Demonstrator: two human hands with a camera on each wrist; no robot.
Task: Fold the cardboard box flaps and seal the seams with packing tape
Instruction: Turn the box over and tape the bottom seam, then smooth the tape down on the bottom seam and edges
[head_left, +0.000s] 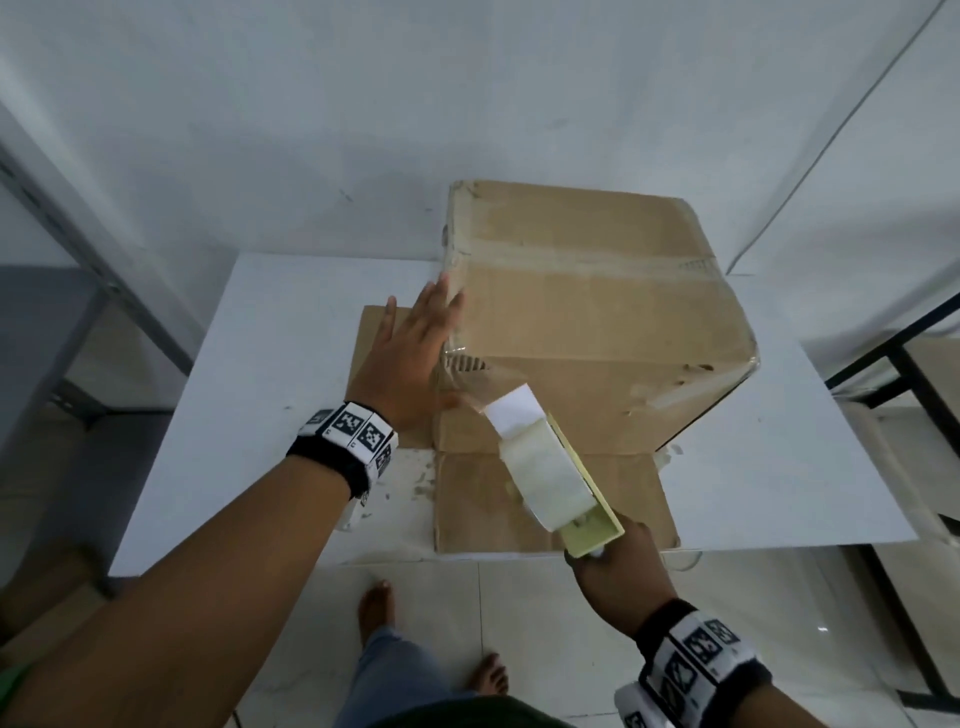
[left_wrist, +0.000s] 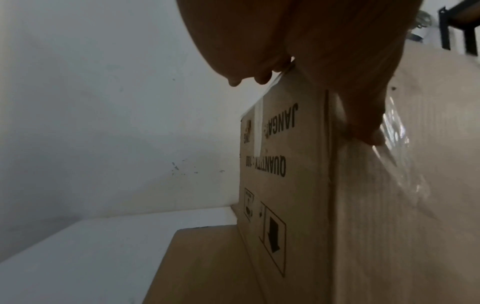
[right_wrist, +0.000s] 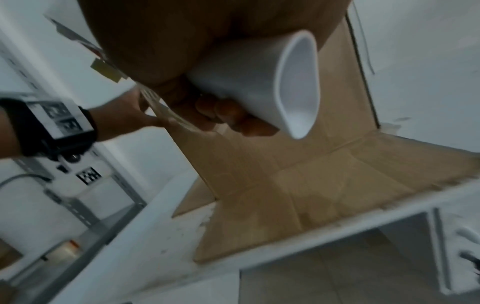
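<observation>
Your left hand (head_left: 413, 353) lies flat, fingers (head_left: 440, 304) straight, pressing the left near edge of the brown cardboard box (head_left: 587, 312); your right hand (head_left: 618, 571) grips the white handle of the pale yellow tape dispenser (head_left: 566, 483) with its roll of clear packing tape (head_left: 550, 480). A clear strip runs from the roll to the box corner by your thumb. Risk: pull too hard or off-angle and the strip likely wrinkles, sticks to itself, or lifts off the corner; ease the left hand and the box could slide. The box sits on the white counter (head_left: 270, 364) over flat cardboard sheets (head_left: 519, 499), top flaps closed, old tape across the top seam, corners dented and torn, printing upside down on the left side.
</observation>
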